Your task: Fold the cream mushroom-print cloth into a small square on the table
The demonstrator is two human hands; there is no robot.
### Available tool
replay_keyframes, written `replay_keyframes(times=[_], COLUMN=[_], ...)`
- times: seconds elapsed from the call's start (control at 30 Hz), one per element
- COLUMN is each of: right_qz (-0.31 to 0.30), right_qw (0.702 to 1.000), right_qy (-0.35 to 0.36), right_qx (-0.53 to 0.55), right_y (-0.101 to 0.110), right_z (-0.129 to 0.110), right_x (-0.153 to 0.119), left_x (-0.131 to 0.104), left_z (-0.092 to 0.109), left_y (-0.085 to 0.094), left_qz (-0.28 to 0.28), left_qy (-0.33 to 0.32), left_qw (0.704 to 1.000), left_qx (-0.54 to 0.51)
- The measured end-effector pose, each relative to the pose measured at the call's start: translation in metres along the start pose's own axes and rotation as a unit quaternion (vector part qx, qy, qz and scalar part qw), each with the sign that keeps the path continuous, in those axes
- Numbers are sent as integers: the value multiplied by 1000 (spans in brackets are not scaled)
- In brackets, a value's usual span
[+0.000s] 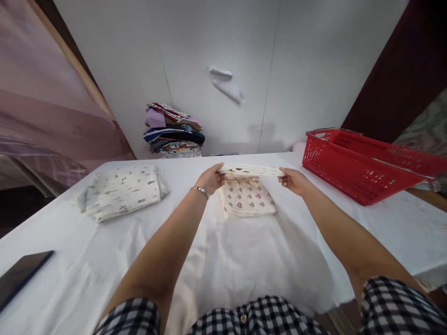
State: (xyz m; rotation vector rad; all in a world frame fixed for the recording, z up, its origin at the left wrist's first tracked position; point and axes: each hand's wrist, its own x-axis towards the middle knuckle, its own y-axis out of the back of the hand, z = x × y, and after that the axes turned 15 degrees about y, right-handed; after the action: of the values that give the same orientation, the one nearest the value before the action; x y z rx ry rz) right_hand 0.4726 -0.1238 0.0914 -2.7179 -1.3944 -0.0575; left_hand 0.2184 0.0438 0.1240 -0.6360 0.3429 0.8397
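A folded white cloth [249, 170] is stretched between my two hands, its layered edge facing me. My left hand [210, 179] pinches its left end; my right hand [293, 180] pinches its right end. Just below and behind it, a folded cream cloth [248, 200] with a mushroom print lies on the white-covered table [240, 260]. The held cloth hides the far edge of this one. To the left rests a larger folded white cloth [125, 190] with small scattered prints.
A red plastic basket [363, 172] with metal handles stands at the right. Behind the table's far edge is a stack of folded fabrics [174, 132] against the white wall. A dark flat object [26, 274] lies at the left edge. Pink fabric [52, 93] hangs on the left.
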Motion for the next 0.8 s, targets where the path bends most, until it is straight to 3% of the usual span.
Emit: replay_keyframes(times=[0.07,0.2,0.3,0.6,0.7,0.8], right_qz=[-5,-45,-65,-65,-74,-84], right_qw=[1000,980,975,963,966,968], right_qy=[-28,-163,-176,-131,-131,-177], right_qx=[-14,-105,-119,-225,-210,-159], right_y=[2,8,13,11,9,10], right_z=[11,54,73,75,79,82], right_x=[-7,-38,-51,-46,-45,-42], left_x=[0,3,5,10,12,15], left_z=[-10,-76,-112,-115,-118,-119], left_y=[2,24,40,42,40,37], left_qz=[22,104,112,195,223,248], left_qy=[1,105,123,39,13,-1], left_qw=[999,985,980,953,935,924], left_qx=[26,91,108,231,274,292])
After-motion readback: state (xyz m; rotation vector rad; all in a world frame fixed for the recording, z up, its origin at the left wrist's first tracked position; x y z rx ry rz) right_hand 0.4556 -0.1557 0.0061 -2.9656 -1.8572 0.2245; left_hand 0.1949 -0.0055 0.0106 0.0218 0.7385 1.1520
